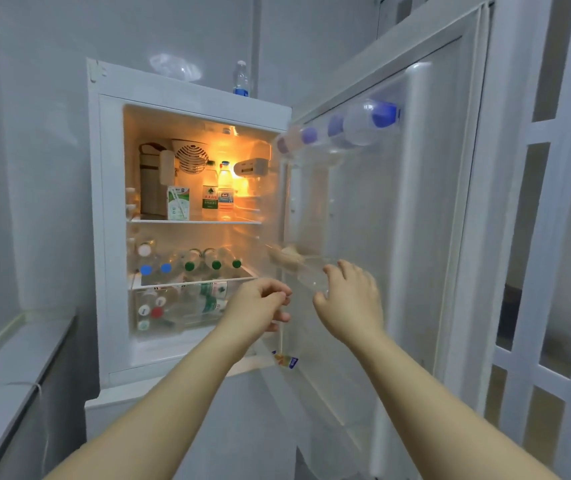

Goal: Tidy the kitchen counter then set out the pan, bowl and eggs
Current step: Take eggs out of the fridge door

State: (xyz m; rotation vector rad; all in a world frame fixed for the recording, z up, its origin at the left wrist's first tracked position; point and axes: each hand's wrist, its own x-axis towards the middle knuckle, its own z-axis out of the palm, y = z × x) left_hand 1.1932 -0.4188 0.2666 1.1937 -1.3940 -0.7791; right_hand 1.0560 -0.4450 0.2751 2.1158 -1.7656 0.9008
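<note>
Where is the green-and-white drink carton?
In the head view, the carton stands left of centre on the fridge's top shelf, directly left of the green-labelled bottle.

Left hand (259, 303), right hand (348, 299) outstretched.

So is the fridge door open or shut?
Open. The fridge door is swung wide right, lit shelves and bottles show, and the right hand grips a clear container on its inside.
</note>
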